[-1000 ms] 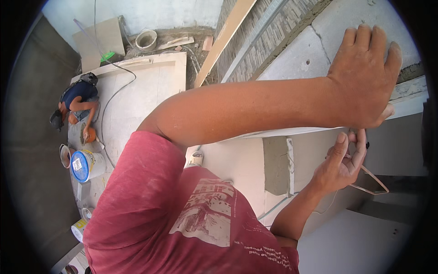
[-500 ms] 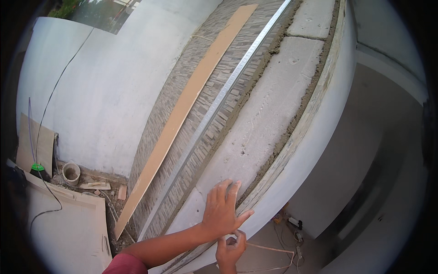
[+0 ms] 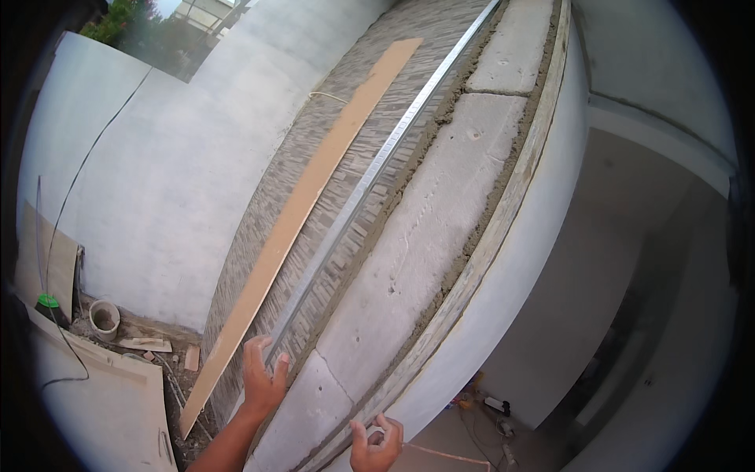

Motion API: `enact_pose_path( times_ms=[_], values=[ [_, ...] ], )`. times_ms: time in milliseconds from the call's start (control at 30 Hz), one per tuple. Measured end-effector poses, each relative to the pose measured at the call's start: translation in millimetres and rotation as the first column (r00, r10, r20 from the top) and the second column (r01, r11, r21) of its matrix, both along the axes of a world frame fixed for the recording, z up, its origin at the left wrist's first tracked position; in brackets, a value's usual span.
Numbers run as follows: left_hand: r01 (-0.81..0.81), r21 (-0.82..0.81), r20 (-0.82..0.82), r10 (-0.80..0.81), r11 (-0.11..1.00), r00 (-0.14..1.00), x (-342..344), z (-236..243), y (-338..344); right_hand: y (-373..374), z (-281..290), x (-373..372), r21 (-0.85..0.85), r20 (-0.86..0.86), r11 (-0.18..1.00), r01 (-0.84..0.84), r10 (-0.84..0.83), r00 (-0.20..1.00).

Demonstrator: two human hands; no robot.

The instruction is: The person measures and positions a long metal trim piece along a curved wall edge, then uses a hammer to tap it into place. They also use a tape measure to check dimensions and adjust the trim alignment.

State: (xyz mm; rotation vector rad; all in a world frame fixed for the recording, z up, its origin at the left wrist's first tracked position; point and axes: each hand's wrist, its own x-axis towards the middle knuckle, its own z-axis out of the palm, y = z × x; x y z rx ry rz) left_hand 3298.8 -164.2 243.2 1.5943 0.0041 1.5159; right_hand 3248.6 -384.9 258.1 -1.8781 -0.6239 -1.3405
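My left hand (image 3: 259,381) is at the lower middle, fingers apart beside the lower part of a long silver metal bar (image 3: 370,177); whether it touches the bar is unclear. My right hand (image 3: 376,448) is curled at the white-painted edge (image 3: 487,307); what it holds I cannot make out, though a thin pinkish length (image 3: 444,453) runs out beside it. Pale blocks (image 3: 429,220) with rough mortar along both sides lie between the bar and that edge. A tan board (image 3: 303,204) leans parallel to the bar over grey textured cladding (image 3: 330,86).
A whitewashed wall (image 3: 157,173) with a dangling cable stands left. Below it are a bucket (image 3: 104,318), a green-topped brush (image 3: 47,301), scraps and a large pale panel (image 3: 110,401). On the right, a lower interior holds cables and a white-and-black object (image 3: 495,406).
The view has swung up along the blocks; the co-worker is out of sight. My left hand has left the block surface and moved left to beside the metal bar. My right hand stays at the edge.
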Motion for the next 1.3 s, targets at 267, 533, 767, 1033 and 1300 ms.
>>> enact_pose_path(
  times_ms=[267, 533, 767, 1033, 1300],
  values=[
    [0.043, 0.056, -0.150, -0.034, 0.998, 0.988, 61, -64, 35, -1, 1, -18, 0.059, -0.233, 0.967, 0.247, -0.228, 0.945],
    [0.208, 0.068, -0.415, -0.162, 0.976, 0.895, 135, -200, 43, 25, 25, -44, 0.102, -0.528, 0.896, 0.432, -0.320, 0.787],
    [0.398, -0.144, -0.336, -0.423, 0.906, 0.842, 128, -224, 40, 30, 18, -40, 0.121, -0.420, 0.869, 0.480, -0.393, 0.818],
    [0.515, -0.142, -0.365, -0.528, 0.845, 0.767, 154, -191, 55, 53, 28, -44, 0.326, -0.416, 0.880, 0.345, -0.194, 0.888],
    [0.605, 0.091, 0.052, -0.611, 0.791, 0.790, 143, 56, 84, 51, 29, -49, 0.263, -0.395, 0.898, 0.353, -0.233, 0.889]
  ],
)
